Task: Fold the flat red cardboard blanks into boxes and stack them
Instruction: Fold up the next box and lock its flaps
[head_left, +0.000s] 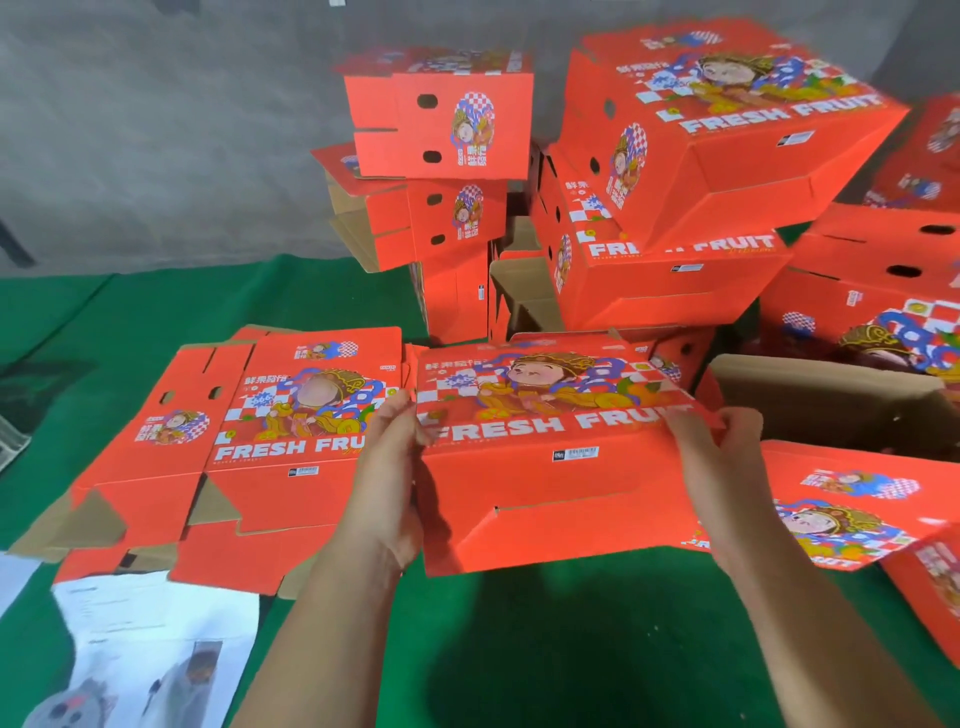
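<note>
i've got the box (556, 457) up over the green floor (519, 649) w/ my left hand (392, 467) & right hand (722, 452) pinching its top corners, so i should keep both grips even, squaring it b4 it goes on the stack (675, 171) behind.

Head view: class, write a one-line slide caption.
Both hands, left hand and right hand, grip a red box before stacked boxes.

Bare green cloth (545, 649) near body; folded boxes (675, 156) wall off far side, flat blanks (234, 441) left.
</note>
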